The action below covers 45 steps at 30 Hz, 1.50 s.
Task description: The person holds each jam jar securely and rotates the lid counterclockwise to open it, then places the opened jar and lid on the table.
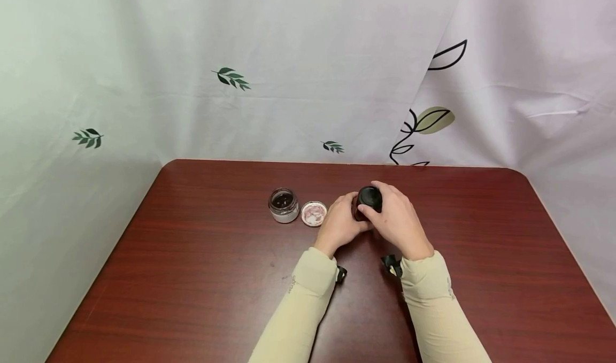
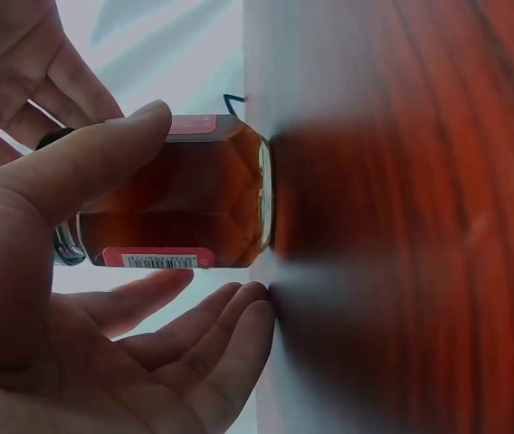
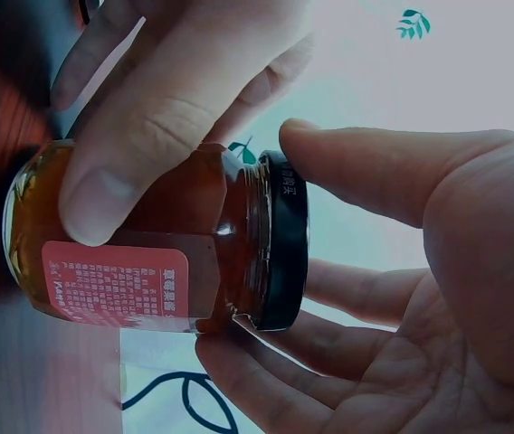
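Note:
A glass jar (image 2: 185,194) of amber-brown contents with a red label (image 3: 117,285) stands on the dark red-brown table (image 1: 202,277) near its middle. My left hand (image 1: 339,224) grips the jar's body, with the thumb (image 2: 85,172) on one side and the fingers (image 3: 176,90) wrapped over the other. My right hand (image 1: 398,221) comes over the top. Its thumb (image 3: 375,167) and fingers (image 3: 284,362) are curled around the black screw lid (image 3: 286,244), which sits on the jar's neck. The lid (image 1: 369,197) shows between both hands in the head view.
To the left of the hands stands a small open glass jar (image 1: 283,205) with dark contents. Its lid (image 1: 314,214) lies upside down beside it. White leaf-print curtains (image 1: 289,58) hang behind and beside the table.

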Tool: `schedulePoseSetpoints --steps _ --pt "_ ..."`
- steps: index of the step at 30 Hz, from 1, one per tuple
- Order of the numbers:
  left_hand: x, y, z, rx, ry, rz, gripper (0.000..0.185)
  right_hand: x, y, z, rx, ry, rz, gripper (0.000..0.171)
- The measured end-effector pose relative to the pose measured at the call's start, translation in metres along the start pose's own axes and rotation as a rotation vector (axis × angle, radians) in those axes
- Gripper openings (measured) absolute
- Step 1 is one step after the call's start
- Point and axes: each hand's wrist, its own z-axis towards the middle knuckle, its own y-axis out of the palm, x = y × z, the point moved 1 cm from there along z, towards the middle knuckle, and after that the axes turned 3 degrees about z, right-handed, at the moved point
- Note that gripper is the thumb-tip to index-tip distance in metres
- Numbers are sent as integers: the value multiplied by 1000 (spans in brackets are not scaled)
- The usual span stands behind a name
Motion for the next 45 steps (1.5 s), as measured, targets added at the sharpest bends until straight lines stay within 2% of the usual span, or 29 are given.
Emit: schedulePoseSetpoints --steps 10,22,38,45 --pt "-1 4 2 9 -3 -7 71 2 2 -1 -3 5 0 59" --pt "1 4 3 21 -29 8 58 2 1 -1 -5 2 2 58" --pt "3 3 3 48 -25 8 54 4 2 1 -6 -8 6 58" --pt "4 3 3 47 -44 -6 54 4 3 1 -10 -16 4 58"
